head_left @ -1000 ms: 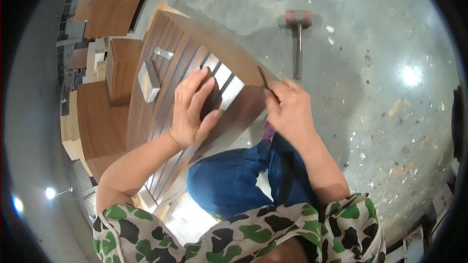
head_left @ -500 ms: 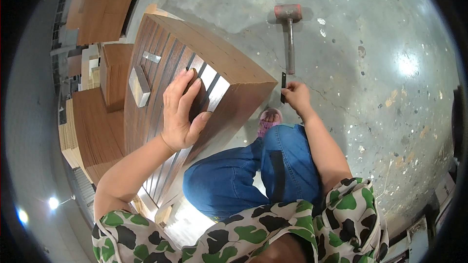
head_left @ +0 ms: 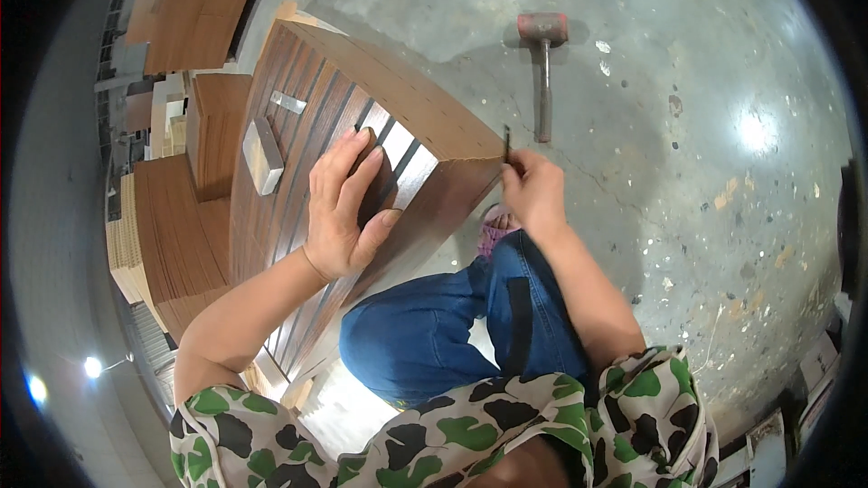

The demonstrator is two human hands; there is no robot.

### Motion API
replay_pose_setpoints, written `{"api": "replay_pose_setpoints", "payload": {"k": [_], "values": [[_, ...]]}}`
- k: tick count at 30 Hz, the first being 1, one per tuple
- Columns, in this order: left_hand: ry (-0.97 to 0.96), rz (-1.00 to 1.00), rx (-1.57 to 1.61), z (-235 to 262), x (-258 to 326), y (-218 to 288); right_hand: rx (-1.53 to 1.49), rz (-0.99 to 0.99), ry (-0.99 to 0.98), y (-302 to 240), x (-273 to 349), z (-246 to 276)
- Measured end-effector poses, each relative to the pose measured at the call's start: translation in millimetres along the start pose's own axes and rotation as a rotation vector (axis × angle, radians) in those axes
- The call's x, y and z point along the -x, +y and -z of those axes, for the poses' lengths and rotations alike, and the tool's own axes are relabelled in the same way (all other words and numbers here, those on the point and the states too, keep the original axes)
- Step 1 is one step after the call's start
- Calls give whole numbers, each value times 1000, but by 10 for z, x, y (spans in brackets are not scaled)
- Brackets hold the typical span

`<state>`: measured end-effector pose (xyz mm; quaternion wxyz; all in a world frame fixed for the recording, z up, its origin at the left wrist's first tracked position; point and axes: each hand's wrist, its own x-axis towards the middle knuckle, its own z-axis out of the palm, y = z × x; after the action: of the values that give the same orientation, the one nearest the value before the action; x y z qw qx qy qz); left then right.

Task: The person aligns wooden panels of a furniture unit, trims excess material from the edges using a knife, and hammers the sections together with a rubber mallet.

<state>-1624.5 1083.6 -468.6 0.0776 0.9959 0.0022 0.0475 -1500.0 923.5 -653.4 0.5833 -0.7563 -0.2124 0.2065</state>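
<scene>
Since half a second ago the right hand [head_left: 533,188] has come back from the mallet's handle toward the near corner of the slatted wooden panel [head_left: 362,117], and it now pinches a thin dark blade-like tool [head_left: 506,143], held upright against that corner. What the tool is exactly I cannot tell. Flat and spread, the left hand [head_left: 342,208] presses on the slats, its fingers over a dark gap between two of them, steadying the panel, which leans across the person's knees.

Just beyond the left fingertips lie a small wooden block [head_left: 262,155] and a short metal strip [head_left: 289,102]. Beyond the right hand, on the concrete floor [head_left: 687,81], lies the rubber mallet [head_left: 542,68], untouched.

By my reading, the step in hand is trimming or scraping the panel's corner edge. A next stroke would call for firm left-hand pressure and the tool kept tight against the edge.
</scene>
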Motion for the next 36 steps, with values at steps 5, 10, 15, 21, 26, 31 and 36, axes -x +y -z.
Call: {"api": "replay_pose_setpoints", "payload": {"k": [5,10,15,21,26,31,36], "values": [[-18,20,-11,45,70,-8,-563,-20,4,-1033,323,237],[-31,-17,-9,17,-54,28,-338,-376,-33,-266,161,17],[-44,10,-25,60,30,24,-555,95,75,-1160,321,210],[-26,-13,-22,24,-3,18,-167,21,84,-561,189,86],[-39,10,-33,46,35,22,-441,215,49,-1204,258,377],[-31,-2,-28,34,-10,33,-207,144,45,-772,117,283],[-32,-2,-23,38,30,17,-728,-23,-213,-984,180,430]]}}
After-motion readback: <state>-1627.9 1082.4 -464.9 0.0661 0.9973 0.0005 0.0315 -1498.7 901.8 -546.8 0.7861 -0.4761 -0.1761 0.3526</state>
